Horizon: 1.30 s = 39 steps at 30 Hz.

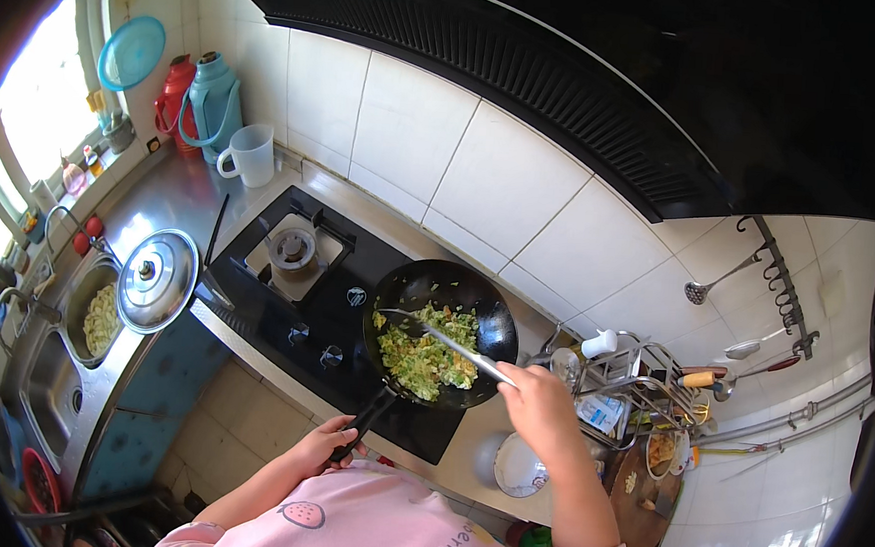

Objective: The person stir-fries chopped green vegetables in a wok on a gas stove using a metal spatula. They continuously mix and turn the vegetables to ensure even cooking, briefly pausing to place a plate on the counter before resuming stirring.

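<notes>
My left hand (331, 447) is closed around the black handle (365, 424) of a dark wok (498, 330) on the right burner of a black glass gas hob (269, 331). My right hand (542, 408) grips the pale handle of a metal spatula (470, 353). The spatula's blade reaches across to the wok's left side, among the food. Inside lies a chopped green and yellow mixture (428, 359), probably vegetables with egg. Below my right forearm, a white bowl (517, 466) stands on the steel counter, partly covered by the arm.
A steel lid (157, 280) lies left of the hob, near a basin of pale chopped food (100, 320) in the sink. Two thermos flasks (213, 109) and a plastic jug (252, 157) stand behind. A utensil rack (626, 390) and a round chopping board (637, 504) are at right.
</notes>
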{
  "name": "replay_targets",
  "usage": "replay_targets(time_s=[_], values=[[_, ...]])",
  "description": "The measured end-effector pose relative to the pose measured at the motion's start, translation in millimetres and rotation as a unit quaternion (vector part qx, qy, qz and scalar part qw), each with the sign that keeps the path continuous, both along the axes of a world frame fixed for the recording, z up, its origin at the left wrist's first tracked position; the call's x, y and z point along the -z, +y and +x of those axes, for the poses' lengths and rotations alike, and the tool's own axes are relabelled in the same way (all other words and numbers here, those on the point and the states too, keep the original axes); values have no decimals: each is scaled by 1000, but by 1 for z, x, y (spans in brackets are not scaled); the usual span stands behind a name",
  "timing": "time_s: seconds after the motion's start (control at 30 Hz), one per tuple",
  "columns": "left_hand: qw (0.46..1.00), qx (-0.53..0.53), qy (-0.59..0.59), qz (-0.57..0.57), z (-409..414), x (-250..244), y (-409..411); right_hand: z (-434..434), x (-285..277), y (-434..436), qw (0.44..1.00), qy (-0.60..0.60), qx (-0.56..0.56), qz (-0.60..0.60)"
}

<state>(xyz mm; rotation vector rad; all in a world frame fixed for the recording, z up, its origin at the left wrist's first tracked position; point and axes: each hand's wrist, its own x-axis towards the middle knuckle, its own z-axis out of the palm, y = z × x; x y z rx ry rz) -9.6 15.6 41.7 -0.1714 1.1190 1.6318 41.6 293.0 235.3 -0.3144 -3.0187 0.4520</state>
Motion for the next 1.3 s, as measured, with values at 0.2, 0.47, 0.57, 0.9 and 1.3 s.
replay_targets(time_s=[0.2,0.47,0.57,0.9,1.3], values=[[999,28,39,-19,-3,-6,6,-28,52,13,998,2,36,43],[995,74,68,-26,-9,-5,4,-16,74,17,970,2,137,-203],[993,95,61,-25,-12,-4,5,-12,103,29,976,68,178,-105],[990,79,-109,31,-21,5,15,-1,142,15,972,149,132,125],[980,149,-102,83,-31,23,8,70,66,-29,982,-10,187,18]])
